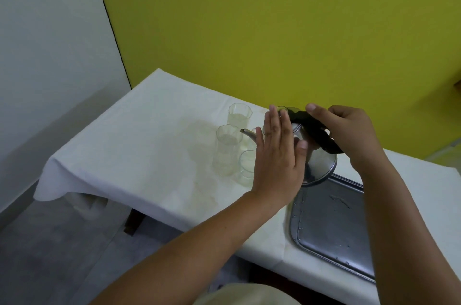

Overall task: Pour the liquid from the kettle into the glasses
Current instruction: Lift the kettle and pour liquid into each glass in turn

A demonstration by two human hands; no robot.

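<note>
The pour is under way. The right hand (349, 135) has its grip wrapped round the black handle (316, 135) of the kettle (319, 167), which is tilted forward above the far end of the tray (331, 230), its spout (248, 134) reaching out over the cluster of glasses (228, 147) on the white-clothed desk (139, 150). The left hand (277, 160) lies flat against the kettle's near side, fingers spread and straight, steadying rather than clutching anything.

The spout tip appears to sit just beside the rim of the middle tall glass. At least two glasses already hold pale liquid. Next, I judge, the tip should be brought squarely over a rim and the tilt raised slowly, since the cloth already shows pale stains near the glasses.

The left hand covers much of the kettle body and lid, and part of the nearest glass. No stream is visible. How many glasses stand there, and how full each is, is hard to tell through the clear walls.
</note>
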